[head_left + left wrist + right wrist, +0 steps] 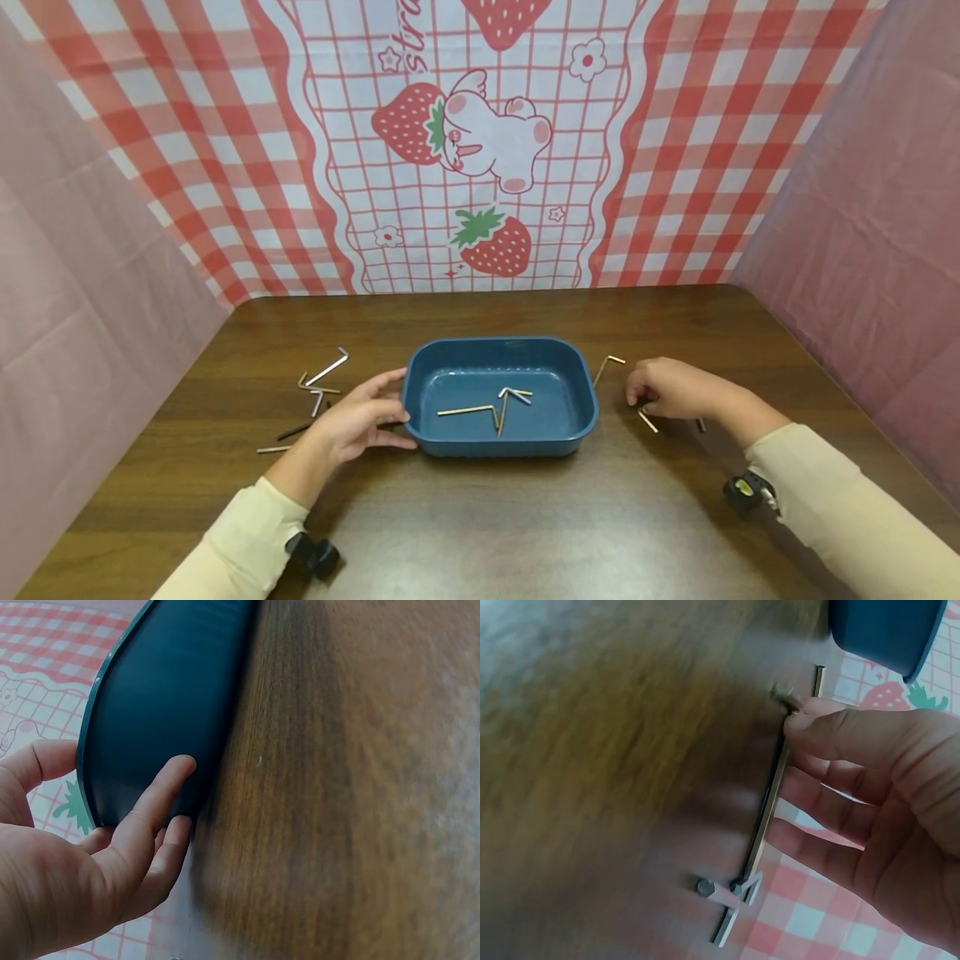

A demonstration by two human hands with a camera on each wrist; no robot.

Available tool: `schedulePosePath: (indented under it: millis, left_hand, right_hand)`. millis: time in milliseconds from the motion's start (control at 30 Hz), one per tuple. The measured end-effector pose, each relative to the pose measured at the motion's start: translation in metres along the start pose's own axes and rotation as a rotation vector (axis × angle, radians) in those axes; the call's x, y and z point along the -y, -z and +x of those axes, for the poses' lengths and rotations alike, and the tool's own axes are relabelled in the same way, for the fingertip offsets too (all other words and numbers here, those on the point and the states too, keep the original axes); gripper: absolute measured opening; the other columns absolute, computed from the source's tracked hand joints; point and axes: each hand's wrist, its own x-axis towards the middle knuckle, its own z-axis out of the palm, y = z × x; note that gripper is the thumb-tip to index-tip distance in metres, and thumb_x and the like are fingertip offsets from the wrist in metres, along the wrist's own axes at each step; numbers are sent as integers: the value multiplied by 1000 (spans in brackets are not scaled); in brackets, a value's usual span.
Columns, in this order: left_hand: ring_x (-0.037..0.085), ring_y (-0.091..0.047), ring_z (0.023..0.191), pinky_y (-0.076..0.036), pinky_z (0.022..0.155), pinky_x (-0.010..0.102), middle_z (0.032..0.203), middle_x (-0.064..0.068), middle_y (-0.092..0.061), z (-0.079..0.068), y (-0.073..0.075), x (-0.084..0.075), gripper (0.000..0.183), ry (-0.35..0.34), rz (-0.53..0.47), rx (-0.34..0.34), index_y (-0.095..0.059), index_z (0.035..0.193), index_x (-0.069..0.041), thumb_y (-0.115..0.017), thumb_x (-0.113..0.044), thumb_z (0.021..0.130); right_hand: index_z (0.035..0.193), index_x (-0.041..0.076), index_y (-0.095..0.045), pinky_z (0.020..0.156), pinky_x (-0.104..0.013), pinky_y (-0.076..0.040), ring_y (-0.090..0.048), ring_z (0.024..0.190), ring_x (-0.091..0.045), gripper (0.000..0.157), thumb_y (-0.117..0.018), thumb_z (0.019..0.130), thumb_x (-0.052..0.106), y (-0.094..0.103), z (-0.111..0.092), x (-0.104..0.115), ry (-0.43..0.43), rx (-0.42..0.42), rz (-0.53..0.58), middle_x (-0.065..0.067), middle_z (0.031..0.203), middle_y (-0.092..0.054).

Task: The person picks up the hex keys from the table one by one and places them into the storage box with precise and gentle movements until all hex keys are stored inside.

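My left hand (pixel 367 417) rests against the left end of a blue rectangular dish (pixel 495 448), its fairly straight fingers touching the rim and outer wall. In the left wrist view, fingertips (pixel 182 763) lie on the dish's side. Inside the dish are several L-shaped hex keys, such as a brass-coloured one (pixel 467 409) and a silver one (pixel 517 395). Right of the dish, my right hand (pixel 678 389) pinches a hex key (pixel 648 422) low over the table between thumb and index finger. Its blurred tip (pixel 782 695) pokes out past the thumb; the fingers hide the rest.
Several hex keys lie left of the dish, among them a silver one (pixel 327 367) and a dark one (pixel 294 431) partly behind the left wrist. Another hex key (pixel 602 367) lies by the dish's right side. A checked strawberry cloth (pixel 675 167) hangs behind the wooden table (pixel 480 525).
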Motion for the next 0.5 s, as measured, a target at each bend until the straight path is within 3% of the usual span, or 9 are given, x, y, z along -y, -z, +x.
schedulePosePath:
  millis: [500]
  left_hand:
    - [20,-61,83,-54,81,57,115,22,-49,-1,1,0,79,-4,-3,10,-16,154,-3,-51,10,84]
  right_hand:
    - [68,13,-63,54,-29,-47,-48,62,-8,32,-62,59,-18,-4,15,1,-17,-43,-133,10,67,-53]
